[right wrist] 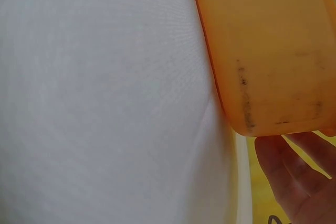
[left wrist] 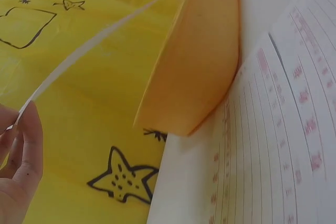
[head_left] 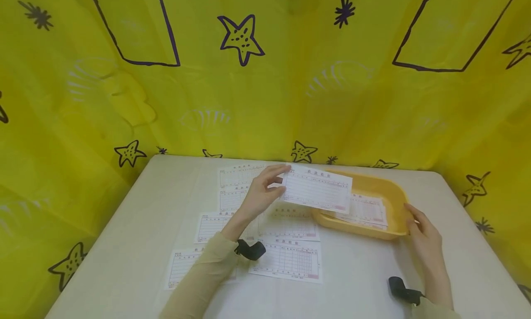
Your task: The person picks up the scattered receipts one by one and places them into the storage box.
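Note:
My left hand (head_left: 262, 193) pinches one corner of a printed receipt form (head_left: 317, 187) between thumb and fingers. The sheet is held in the air above the left end of a yellow plastic tray (head_left: 356, 229). In the left wrist view this receipt form (left wrist: 86, 45) appears nearly edge-on and slightly bent. At the tray's right end my right hand (head_left: 427, 238) grips the rim; its fingers (right wrist: 307, 156) show there in the right wrist view. A few receipt forms (head_left: 367, 209) lie inside the tray, partly hidden by the held sheet.
Several more receipt forms (head_left: 286, 261) lie spread on the white table (head_left: 124, 245), some overlapping and some hidden by my left arm. A yellow curtain (head_left: 274, 93) with dark star drawings hangs behind the table. Black straps (head_left: 250, 250) are on both wrists.

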Demonstrator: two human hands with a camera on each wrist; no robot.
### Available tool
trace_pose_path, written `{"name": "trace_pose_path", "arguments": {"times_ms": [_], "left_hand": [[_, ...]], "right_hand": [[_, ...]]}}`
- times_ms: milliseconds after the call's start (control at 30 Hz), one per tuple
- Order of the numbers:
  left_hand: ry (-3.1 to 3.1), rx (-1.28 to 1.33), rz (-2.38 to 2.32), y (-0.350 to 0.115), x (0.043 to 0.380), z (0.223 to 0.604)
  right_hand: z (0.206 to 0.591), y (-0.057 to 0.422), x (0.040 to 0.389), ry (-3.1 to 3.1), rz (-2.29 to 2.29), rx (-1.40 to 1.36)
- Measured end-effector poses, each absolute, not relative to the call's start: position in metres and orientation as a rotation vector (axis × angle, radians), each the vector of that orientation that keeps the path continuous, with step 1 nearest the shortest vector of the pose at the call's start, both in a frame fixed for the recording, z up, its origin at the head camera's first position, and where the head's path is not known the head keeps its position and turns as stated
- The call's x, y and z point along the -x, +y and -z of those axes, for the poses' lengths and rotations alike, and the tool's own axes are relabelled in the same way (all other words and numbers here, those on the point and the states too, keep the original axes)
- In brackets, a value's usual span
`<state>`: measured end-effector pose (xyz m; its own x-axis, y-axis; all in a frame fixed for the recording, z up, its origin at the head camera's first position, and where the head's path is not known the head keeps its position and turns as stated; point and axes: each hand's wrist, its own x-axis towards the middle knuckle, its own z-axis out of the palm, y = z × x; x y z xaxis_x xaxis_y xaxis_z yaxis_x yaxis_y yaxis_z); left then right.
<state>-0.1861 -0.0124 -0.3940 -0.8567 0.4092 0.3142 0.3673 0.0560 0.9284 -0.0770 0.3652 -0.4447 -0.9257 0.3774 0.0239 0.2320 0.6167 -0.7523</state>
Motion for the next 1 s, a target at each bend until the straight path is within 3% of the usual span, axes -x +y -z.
{"name": "trace_pose_path", "arguments": {"times_ms": [167, 433, 1000], "left_hand": [[2.264, -0.811, -1.877, 0.01, 0.187, 0.383], [2.221, -0.815, -1.878, 0.049, 0.208, 0.411], [2.282, -0.512, -1.854, 0.102, 0.201, 0.42]], "right_hand": [[0.444, 0.366, 0.078, -2.686, -1.207, 0.531], [0.443, 0.367, 0.08, -2.706, -1.203, 0.538], [0.446, 0.368, 0.079, -2.687, -1.192, 0.525]]}}
